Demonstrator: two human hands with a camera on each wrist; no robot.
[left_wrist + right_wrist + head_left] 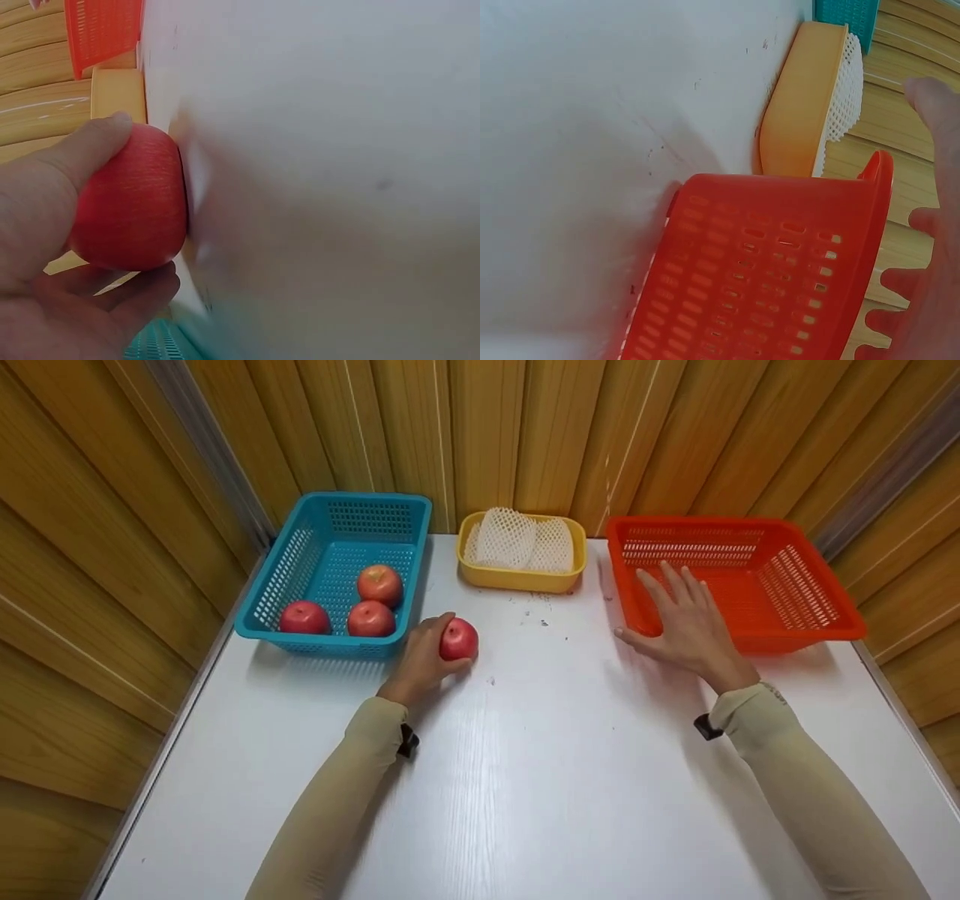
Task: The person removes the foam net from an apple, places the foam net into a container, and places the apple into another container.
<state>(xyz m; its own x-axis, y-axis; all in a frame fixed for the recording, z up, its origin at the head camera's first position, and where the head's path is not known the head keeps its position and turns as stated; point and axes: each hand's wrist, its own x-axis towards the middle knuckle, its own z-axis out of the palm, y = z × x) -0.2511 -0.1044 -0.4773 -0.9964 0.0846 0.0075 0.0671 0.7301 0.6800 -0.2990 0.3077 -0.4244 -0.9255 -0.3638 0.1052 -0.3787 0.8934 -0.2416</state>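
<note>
My left hand point(424, 658) grips a red apple point(460, 640) between thumb and fingers, just right of the blue basket point(341, 643). In the left wrist view the apple point(135, 202) is at or very near the white tabletop, thumb on one side and fingers on the other. Over the near left rim of the red basket point(750, 643) hovers my right hand point(686, 622), fingers spread and holding nothing. Inside the blue basket lie three apples point(371, 619). White foam net sleeves point(508, 538) fill a small yellow basket point(521, 579) at the back middle.
The white table point(525, 780) reaches back to a wood-patterned wall point(487, 435), with similar panels on both sides. Small dark marks point(544, 622) dot the tabletop in front of the yellow basket. Nothing shows inside the red basket besides its own mesh.
</note>
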